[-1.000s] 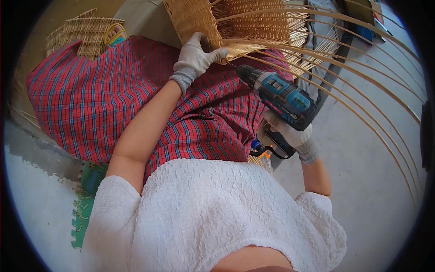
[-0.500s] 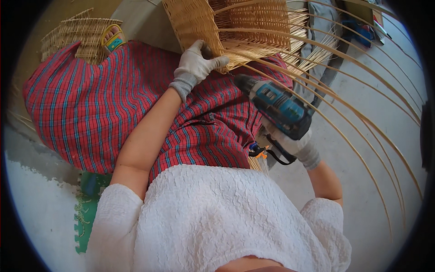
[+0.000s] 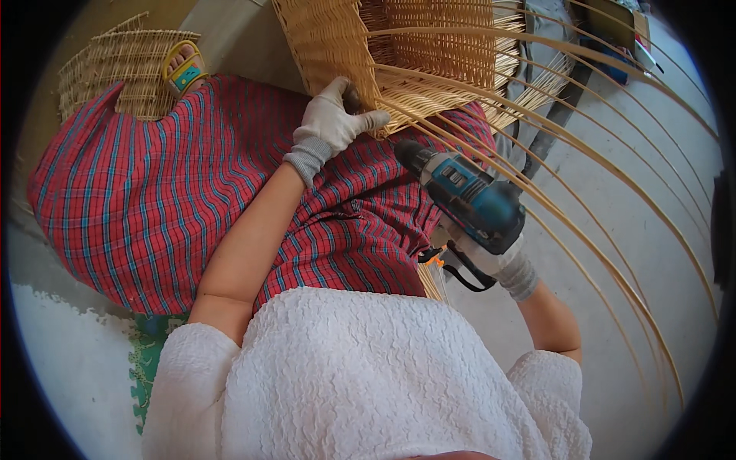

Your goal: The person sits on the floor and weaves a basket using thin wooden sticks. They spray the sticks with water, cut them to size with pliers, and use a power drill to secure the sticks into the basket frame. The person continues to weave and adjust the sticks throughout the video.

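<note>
My gloved right hand [image 3: 491, 260] is wrapped round a teal drill [image 3: 474, 195], partly hidden beneath it; just beyond its nose, my gloved left hand [image 3: 331, 123] clamps the near corner of a wicker basket [image 3: 326, 38]. Past those fingers the walls look woven up, while long loose canes [image 3: 529, 36] arcing off to their right seem yet unwoven.

- The left forearm [image 3: 249, 238] slanted from the near left toward the far middle, nearly straight.
- The gloved left hand [image 3: 328, 123] was in a grip, thumb stretched right.
- The right forearm [image 3: 548, 314] angled far and leftward.
- The gloved right hand [image 3: 500, 259] was curled, partly hidden, nearer than the left one.
</note>
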Action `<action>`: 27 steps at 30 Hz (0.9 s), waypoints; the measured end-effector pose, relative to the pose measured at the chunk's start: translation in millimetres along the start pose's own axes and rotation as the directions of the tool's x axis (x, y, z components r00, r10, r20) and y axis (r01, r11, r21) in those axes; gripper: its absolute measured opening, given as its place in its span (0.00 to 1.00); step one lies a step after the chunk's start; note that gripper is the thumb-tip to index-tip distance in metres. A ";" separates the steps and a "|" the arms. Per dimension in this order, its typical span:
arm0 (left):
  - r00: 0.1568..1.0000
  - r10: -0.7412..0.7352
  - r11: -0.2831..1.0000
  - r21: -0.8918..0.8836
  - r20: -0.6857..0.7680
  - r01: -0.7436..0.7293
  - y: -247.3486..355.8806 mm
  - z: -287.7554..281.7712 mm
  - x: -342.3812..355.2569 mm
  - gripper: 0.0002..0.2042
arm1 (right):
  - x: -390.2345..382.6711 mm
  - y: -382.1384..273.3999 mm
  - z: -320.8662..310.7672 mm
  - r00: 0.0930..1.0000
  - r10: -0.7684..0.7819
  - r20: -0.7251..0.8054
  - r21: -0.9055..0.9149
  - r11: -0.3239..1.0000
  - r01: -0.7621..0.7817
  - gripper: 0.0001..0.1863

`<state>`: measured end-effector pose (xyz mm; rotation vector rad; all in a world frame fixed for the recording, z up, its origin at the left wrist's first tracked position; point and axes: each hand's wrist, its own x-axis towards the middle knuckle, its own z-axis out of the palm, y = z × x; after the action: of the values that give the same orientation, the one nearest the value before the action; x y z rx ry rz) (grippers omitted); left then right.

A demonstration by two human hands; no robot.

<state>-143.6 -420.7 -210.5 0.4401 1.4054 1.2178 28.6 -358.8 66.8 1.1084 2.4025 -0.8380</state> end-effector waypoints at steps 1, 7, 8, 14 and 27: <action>1.000 0.017 1.000 0.003 -0.004 -0.017 0.6 -0.2 0.3 0.31 | 0.4 0.6 0.7 1.000 -0.006 0.026 0.005 1.000 0.006 0.16; 0.994 -0.091 0.992 0.095 0.068 0.084 7.6 -4.0 0.2 0.36 | 4.7 1.6 -0.2 0.997 0.030 0.073 0.025 0.999 -0.032 0.17; 0.995 -0.077 0.993 0.095 0.062 0.071 8.7 -5.0 0.6 0.36 | 5.3 1.2 0.2 0.985 0.129 0.111 0.078 0.987 -0.138 0.17; 0.998 -0.042 0.992 0.120 0.039 0.037 10.5 -5.1 -2.5 0.34 | 3.7 6.6 6.9 0.973 0.190 0.128 0.237 0.947 -0.216 0.16; 0.981 -0.192 0.979 -0.070 -0.014 0.191 -22.7 9.6 -27.6 0.36 | -40.7 -40.7 -48.0 0.918 0.349 0.188 0.384 0.834 -0.396 0.21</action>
<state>-119.3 -448.4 -213.9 0.2390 1.3850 1.1126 18.7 -371.5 140.0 1.5792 1.8608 -1.2630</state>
